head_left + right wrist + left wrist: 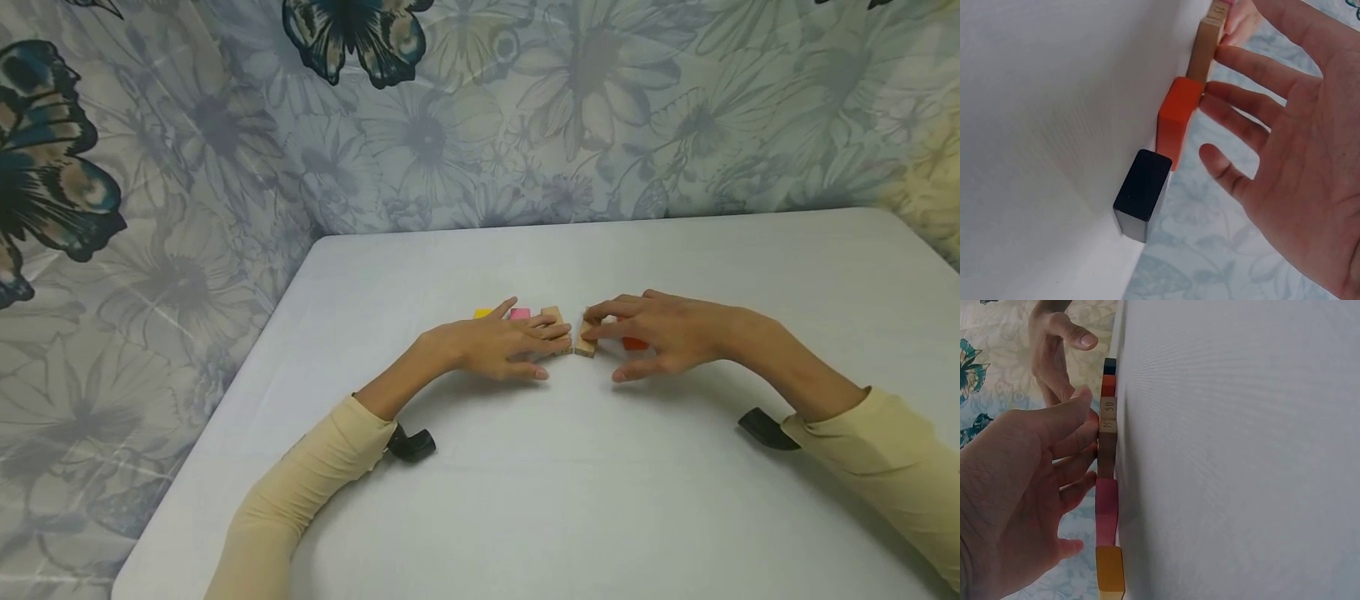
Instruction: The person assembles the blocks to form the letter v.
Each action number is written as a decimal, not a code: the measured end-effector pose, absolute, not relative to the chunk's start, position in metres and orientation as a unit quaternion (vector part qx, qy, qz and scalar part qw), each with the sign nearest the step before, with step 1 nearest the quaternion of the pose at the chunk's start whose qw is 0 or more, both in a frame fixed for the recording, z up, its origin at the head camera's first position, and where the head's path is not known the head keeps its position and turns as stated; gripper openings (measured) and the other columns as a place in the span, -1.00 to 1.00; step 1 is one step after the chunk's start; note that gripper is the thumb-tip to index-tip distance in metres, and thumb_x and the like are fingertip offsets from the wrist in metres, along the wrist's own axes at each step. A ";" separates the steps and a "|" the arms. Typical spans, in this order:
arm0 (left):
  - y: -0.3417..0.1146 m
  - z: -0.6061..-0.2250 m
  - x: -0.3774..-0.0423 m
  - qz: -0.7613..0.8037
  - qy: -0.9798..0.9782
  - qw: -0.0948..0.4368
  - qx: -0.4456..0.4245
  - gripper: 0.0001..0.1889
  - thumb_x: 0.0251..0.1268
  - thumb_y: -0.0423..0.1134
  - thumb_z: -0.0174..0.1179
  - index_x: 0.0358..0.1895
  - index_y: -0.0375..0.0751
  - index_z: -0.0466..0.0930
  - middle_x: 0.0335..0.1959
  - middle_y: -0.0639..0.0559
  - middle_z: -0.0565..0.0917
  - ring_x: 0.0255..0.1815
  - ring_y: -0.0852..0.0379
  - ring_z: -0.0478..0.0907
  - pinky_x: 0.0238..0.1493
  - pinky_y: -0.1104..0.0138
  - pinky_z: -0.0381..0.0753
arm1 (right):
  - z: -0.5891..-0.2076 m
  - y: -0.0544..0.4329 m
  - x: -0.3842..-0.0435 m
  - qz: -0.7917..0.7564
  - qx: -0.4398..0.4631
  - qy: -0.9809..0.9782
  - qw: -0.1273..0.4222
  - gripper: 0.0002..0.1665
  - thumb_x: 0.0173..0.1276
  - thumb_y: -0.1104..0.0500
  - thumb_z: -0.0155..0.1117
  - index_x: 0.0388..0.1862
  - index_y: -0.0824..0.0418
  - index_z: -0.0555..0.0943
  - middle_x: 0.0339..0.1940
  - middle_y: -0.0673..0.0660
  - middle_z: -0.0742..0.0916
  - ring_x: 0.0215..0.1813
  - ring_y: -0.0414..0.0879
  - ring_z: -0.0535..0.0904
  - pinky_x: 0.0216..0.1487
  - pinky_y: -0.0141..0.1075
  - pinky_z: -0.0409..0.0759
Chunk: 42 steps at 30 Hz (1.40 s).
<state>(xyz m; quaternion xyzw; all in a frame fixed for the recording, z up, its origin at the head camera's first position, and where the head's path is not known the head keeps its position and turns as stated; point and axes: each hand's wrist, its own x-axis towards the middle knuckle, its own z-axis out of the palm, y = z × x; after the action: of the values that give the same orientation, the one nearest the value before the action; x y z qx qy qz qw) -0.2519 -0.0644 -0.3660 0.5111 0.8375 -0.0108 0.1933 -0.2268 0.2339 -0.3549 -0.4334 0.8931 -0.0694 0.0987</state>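
Observation:
Two plain wooden blocks stand side by side in the middle of a row, small dark numbers on their ends. My left hand (498, 346) lies over the left wooden block (1107, 447), fingers extended and fingertips at its top, thumb held off. From the other side my right hand (675, 333) reaches with loosely bent fingers to the right wooden block (585, 344), its fingertips touching the top. Under that hand is an orange-red block (1179, 115), partly hidden in the head view. A dark block (1143, 184) ends the row. Left of the wooden pair are a pink block (1107, 509) and a yellow block (1109, 569).
The row stands on a white table (525, 500). Behind it hangs a cloth (585, 100) printed with flowers and butterflies. Black wrist pieces (414, 446) stick out below both sleeves, close over the table.

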 end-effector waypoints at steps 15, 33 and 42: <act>-0.065 -0.365 -0.251 -0.008 0.836 0.201 0.511 -0.29 0.67 0.26 -0.15 0.72 0.18 -0.04 0.79 0.18 -0.12 0.81 0.09 -0.26 0.70 -0.30 -0.39 | -0.355 0.229 -0.226 -0.059 -0.450 0.886 0.090 -0.22 0.42 -0.31 0.34 0.47 0.07 0.56 0.48 0.15 0.57 0.49 0.17 0.50 0.33 0.28 0.52; -0.069 -0.359 -0.254 -0.002 0.833 0.216 0.509 -0.20 0.64 0.31 -0.12 0.73 0.08 -0.09 0.79 0.07 -0.16 0.81 0.09 -0.29 0.71 -0.29 -0.38 | -0.347 0.234 -0.224 -0.077 -0.425 0.894 0.117 -0.31 0.40 -0.33 0.35 0.41 -0.08 0.60 0.56 0.13 0.53 0.52 0.21 0.48 0.39 0.33 0.46; -0.067 -0.359 -0.252 -0.019 0.836 0.216 0.505 -0.20 0.63 0.32 -0.13 0.74 0.09 -0.12 0.79 0.09 -0.18 0.81 0.09 -0.28 0.71 -0.29 -0.35 | -0.347 0.231 -0.223 -0.069 -0.429 0.893 0.119 -0.30 0.39 -0.27 0.40 0.43 -0.04 0.59 0.57 0.19 0.52 0.53 0.24 0.47 0.38 0.35 0.47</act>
<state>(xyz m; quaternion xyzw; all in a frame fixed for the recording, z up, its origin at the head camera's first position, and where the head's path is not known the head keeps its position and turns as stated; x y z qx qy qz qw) -0.2518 -0.0672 -0.3586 0.5048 0.8355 -0.0194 0.2160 -0.2230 0.2314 -0.3472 -0.4287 0.8929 -0.0690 0.1186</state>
